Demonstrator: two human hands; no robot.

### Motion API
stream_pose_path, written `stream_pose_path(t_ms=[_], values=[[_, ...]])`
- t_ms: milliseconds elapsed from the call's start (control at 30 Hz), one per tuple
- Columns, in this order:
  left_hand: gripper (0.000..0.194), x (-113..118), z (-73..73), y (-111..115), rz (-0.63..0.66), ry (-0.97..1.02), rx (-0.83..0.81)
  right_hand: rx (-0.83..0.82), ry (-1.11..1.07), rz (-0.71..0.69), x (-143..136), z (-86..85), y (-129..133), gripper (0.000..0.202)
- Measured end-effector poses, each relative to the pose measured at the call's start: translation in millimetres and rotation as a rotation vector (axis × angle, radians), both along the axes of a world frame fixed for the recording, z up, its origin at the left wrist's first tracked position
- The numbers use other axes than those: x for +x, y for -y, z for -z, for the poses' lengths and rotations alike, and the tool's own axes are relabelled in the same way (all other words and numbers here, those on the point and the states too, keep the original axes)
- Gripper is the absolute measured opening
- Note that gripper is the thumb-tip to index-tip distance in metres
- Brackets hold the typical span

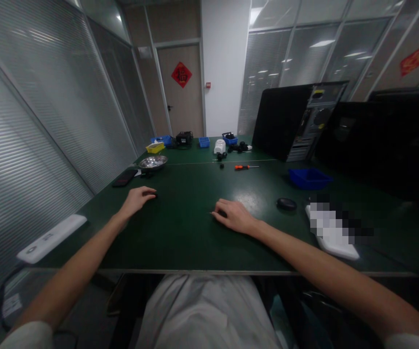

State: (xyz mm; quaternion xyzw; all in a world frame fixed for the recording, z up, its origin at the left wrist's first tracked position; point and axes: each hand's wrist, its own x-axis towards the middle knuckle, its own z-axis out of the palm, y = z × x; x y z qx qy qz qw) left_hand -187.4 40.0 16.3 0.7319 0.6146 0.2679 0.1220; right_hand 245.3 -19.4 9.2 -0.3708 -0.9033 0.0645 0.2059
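On the left side of the green table, my left hand (138,199) pinches a small black piece (156,196) between thumb and fingertips; its kind is too small to tell. My right hand (234,214) is curled closed near the middle of the table. A thin pale tip (211,213) pokes out from its fingers, and the rest of that thing is hidden. Ahead of the right hand lies a screwdriver (242,167) with an orange and black handle. A shiny metal bowl (153,163) stands beyond my left hand, holding things I cannot make out.
A black phone (125,178) and white power strip (53,237) lie left. On the right are a black mouse (286,204), a blue tray (309,179) and a computer tower (285,121). Several small bins, such as a yellow one (155,148), and black parts (240,147) line the back.
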Motion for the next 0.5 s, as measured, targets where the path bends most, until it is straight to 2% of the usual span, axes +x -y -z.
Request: stream_pose_path(t_ms=[100,200,300,500], values=[[0.03,-71.2,4.1,-8.7,-0.251,-0.134,0.056,-0.009,0.0,0.005,0.1,-0.7,0.4,0.021],[0.022,-115.7,9.2,-4.1,-0.422,-0.287,0.099,-0.018,-0.004,-0.001,0.3,0.1,-0.3,0.021],[0.023,-131.8,12.8,3.4,-0.497,-0.333,0.105,-0.007,0.001,0.003,0.5,1.9,-1.5,0.02],[0.029,-130.9,13.1,7.2,-0.508,-0.419,0.128,0.013,0.001,-0.001,0.7,4.5,-3.4,0.021]])
